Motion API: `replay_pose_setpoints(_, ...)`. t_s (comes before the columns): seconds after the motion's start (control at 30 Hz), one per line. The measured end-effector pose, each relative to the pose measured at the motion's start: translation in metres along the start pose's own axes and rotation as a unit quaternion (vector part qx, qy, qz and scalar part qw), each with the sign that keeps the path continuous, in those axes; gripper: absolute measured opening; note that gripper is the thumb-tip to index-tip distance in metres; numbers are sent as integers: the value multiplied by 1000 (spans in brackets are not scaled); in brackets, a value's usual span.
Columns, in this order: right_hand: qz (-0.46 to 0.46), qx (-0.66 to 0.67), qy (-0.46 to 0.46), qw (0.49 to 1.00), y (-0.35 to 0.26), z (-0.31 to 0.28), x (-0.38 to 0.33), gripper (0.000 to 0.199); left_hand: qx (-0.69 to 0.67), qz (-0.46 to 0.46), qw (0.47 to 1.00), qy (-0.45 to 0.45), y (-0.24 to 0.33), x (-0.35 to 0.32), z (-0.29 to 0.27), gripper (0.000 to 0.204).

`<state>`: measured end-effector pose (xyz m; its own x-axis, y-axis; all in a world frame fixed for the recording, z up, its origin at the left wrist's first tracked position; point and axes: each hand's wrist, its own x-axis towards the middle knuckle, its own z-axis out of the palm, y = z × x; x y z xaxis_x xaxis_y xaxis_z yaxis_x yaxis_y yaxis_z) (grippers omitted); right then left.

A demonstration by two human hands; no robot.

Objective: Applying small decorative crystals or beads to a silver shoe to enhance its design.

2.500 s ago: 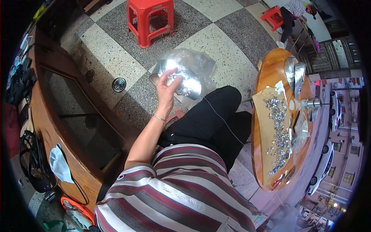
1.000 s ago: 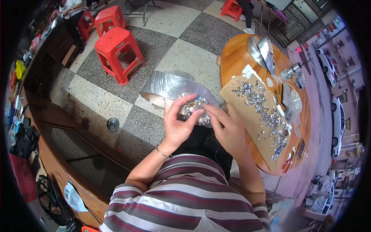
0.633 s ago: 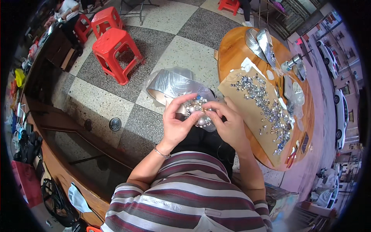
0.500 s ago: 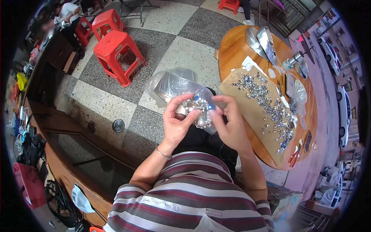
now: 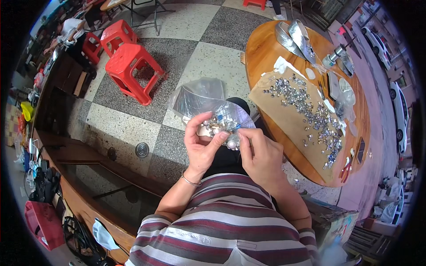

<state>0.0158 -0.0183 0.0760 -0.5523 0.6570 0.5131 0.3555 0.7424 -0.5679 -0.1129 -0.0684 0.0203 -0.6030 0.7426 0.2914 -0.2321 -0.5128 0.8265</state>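
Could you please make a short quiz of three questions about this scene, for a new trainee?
1. True or false: both hands hold the clear plastic bag of small shiny pieces in front of the person's body.
2. Where does the brown sheet covered with scattered shiny pieces lie?
A. on the round wooden table
B. on a red stool
C. on the floor tiles
3. Fill in: the thin bracelet sits on the wrist of the ___ hand.

Key
1. True: the left hand and the right hand both grip the bag.
2. A: the sheet lies on the round wooden table, to the person's right.
3. left
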Motion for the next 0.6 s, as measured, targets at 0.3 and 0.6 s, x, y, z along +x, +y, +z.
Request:
replay_pose_setpoints(0.3,-13,-3,-3,1000,7,-8,-1,14,-32,8,999,10,-7,-2,12,52)
replay_pose_setpoints(0.6,-26,20,-4,999,16,-13,-3,15,-23,24,999,18,-11,-5,18,51)
